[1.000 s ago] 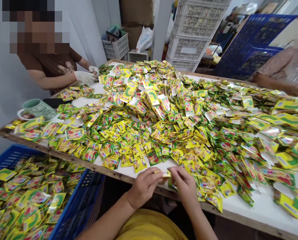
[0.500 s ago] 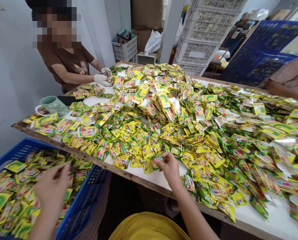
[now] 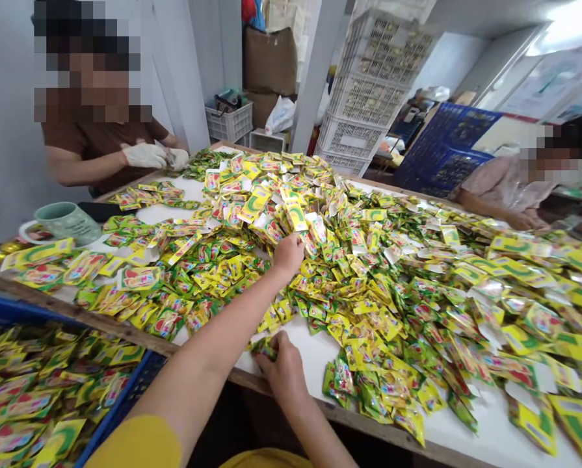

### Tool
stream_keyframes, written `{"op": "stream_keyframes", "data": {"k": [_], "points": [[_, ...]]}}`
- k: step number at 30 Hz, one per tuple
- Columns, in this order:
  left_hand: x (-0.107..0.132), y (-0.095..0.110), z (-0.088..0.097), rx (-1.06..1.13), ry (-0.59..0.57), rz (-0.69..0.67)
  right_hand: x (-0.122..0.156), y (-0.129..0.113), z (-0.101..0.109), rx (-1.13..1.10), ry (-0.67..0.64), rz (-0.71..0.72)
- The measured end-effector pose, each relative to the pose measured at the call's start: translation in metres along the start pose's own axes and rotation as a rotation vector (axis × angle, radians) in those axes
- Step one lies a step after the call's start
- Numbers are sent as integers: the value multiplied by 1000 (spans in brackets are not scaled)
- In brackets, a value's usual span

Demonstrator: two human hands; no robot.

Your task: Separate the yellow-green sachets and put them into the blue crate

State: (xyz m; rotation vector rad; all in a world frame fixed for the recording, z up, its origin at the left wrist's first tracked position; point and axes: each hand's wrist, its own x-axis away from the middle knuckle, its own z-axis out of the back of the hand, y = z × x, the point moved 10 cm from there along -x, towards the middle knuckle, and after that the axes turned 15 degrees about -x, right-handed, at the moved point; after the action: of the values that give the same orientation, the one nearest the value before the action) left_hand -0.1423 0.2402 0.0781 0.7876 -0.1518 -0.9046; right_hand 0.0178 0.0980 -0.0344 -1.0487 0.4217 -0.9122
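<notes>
My left hand (image 3: 289, 257) is stretched out over the middle of the table, its fingers curled together at the edge of a heap of small yellow-and-green boxes (image 3: 254, 204). Its fingertips are partly hidden, so I cannot make out what they grip. Nearer to me, my right hand (image 3: 285, 367) pinches a green-and-yellow sachet (image 3: 266, 348) just above the front edge of the table. Many loose sachets (image 3: 369, 351) lie around both hands. Several boxes in the heap have white flaps standing up.
A blue crate (image 3: 139, 383) full of boxes stands at lower left. A green mug (image 3: 66, 222) sits on the table's left end. Across the table, a person in white gloves (image 3: 147, 156) handles something. Another person (image 3: 505, 188) sits at right. White crates (image 3: 354, 97) are stacked behind.
My left hand has moved from above the blue crate to the box heap. My right hand, with a sachet, has drawn back towards the table's front edge. The view has turned right.
</notes>
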Motion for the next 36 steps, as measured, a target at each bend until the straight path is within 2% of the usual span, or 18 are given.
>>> {"op": "stream_keyframes", "data": {"k": [2,4,7,9,12,14,16,19,21,26,30,32,36], "points": [[-18,-3,-10,25,41,174,7,18,8,-180,20,-12],[-25,-6,-16,76,47,275,13,37,30,-298,83,-29],[-9,-12,-14,168,15,271,19,51,67,-454,74,-36],[20,-15,-6,214,-35,192,21,47,98,-577,79,-19],[85,-19,7,238,-155,51,22,28,156,-627,293,51],[132,-20,7,242,-251,-27,19,2,178,-569,350,172],[169,-21,2,249,-332,-54,13,-29,176,-463,273,330],[196,-24,-4,230,-346,-51,10,-56,148,-239,70,479],[202,-24,-5,215,-331,-64,12,-58,133,-99,-1,472],[215,-29,-10,264,-398,-46,16,-50,118,256,-92,288],[229,-28,-16,414,-472,-17,20,-57,102,326,-297,296],[234,-25,-21,525,-512,-7,20,-61,101,286,-316,323],[239,-29,-28,738,-533,61,20,-68,110,182,-173,405]]}}
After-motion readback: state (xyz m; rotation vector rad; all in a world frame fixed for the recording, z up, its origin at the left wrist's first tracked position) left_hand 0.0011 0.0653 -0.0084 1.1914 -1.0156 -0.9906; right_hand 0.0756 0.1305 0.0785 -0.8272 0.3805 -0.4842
